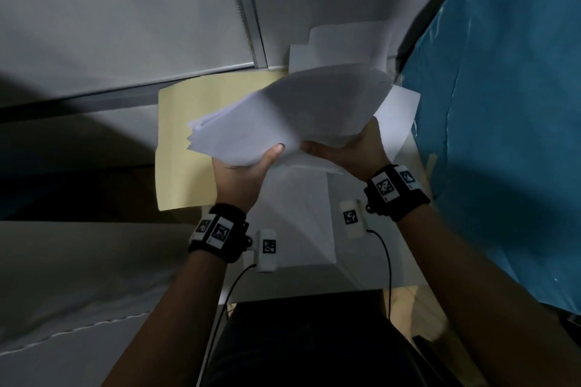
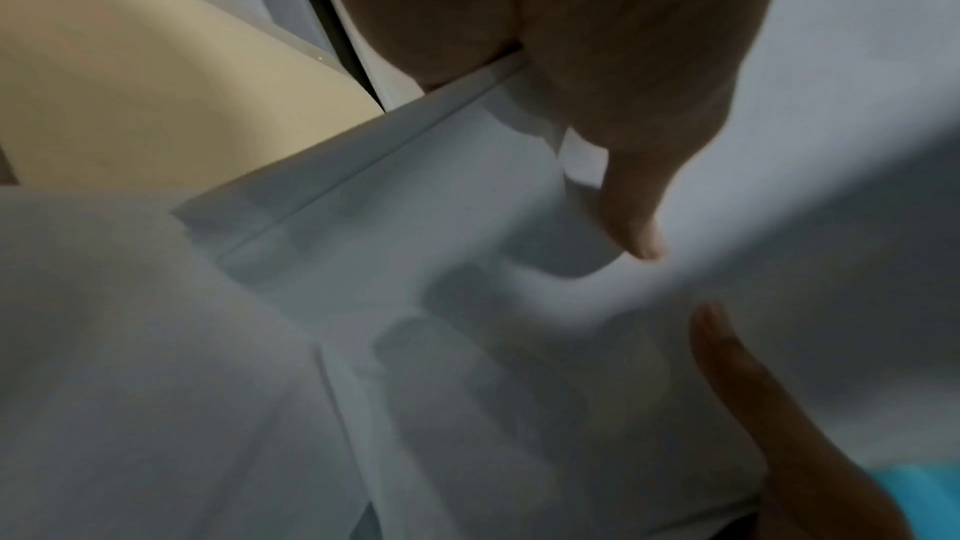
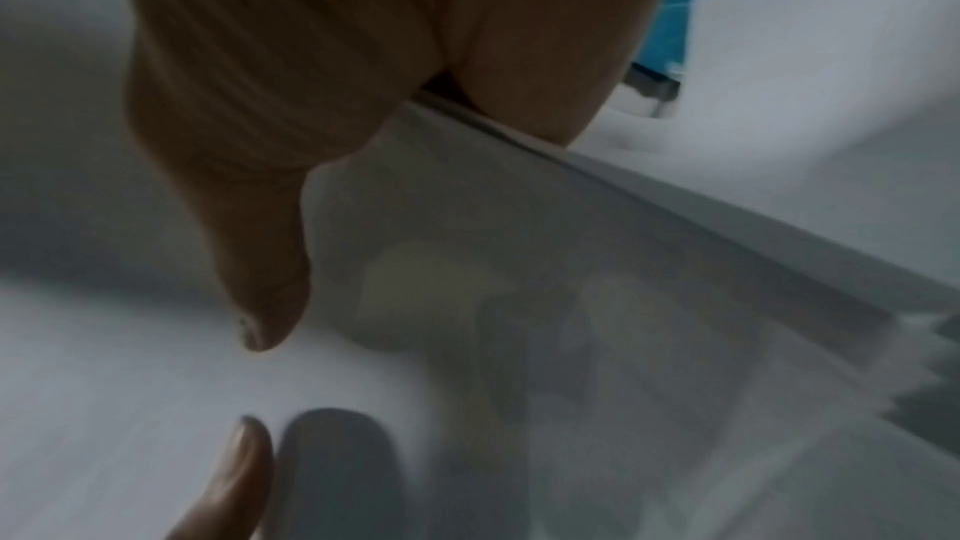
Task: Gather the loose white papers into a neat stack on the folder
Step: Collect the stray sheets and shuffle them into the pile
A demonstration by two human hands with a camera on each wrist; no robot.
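Note:
A sheaf of white papers (image 1: 292, 113) is lifted off the table, its sheets fanned and uneven at the left end. My left hand (image 1: 248, 173) grips its near edge, thumb on top, fingers hidden beneath. My right hand (image 1: 349, 151) grips the near right edge the same way. The pale yellow folder (image 1: 185, 141) lies flat below and to the left of the sheaf. In the left wrist view my thumb (image 2: 623, 163) presses on the papers (image 2: 364, 302), with the folder (image 2: 129, 76) behind. In the right wrist view the thumb (image 3: 260, 220) lies on the blurred papers (image 3: 571, 343).
More loose white sheets lie on the table: behind the sheaf (image 1: 342, 44), to its right (image 1: 399, 116), and one near me (image 1: 301, 214). A blue sheet (image 1: 503, 104) covers the right side. A grey partition with a metal rail (image 1: 248, 25) stands behind.

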